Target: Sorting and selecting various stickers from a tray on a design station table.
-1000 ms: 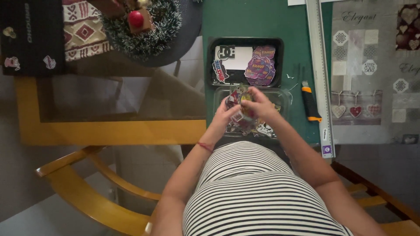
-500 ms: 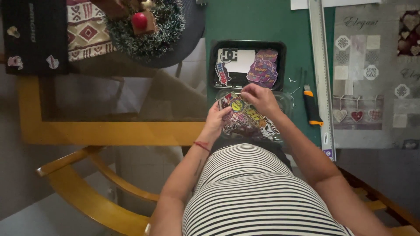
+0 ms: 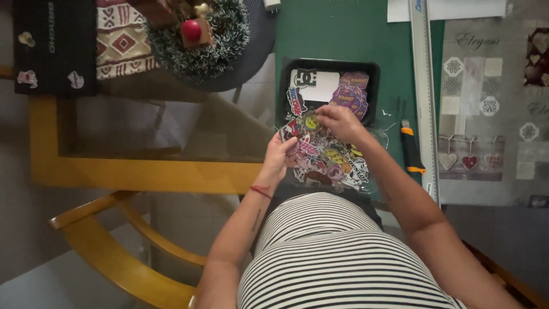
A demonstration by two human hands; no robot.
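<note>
A pile of colourful stickers [image 3: 334,163] lies on a clear lid or tray at the table's near edge. My left hand [image 3: 281,153] grips a small fan of stickers at the pile's left side. My right hand [image 3: 342,121] pinches a small yellowish sticker [image 3: 311,121] just above that fan. Behind the pile stands a black tray [image 3: 286,80] that holds a white sticker and a purple one. A red string circles my left wrist.
A green cutting mat [image 3: 343,34] covers this part of the glass table. A long metal ruler [image 3: 424,97] runs down its right side, with an orange and black utility knife [image 3: 410,150] beside it. A tinsel wreath [image 3: 200,34] sits far left. A wooden chair [image 3: 131,257] is lower left.
Both hands have moved apart and farther from me over the sticker pile. The right hand now pinches one sticker above the left hand's fan.
</note>
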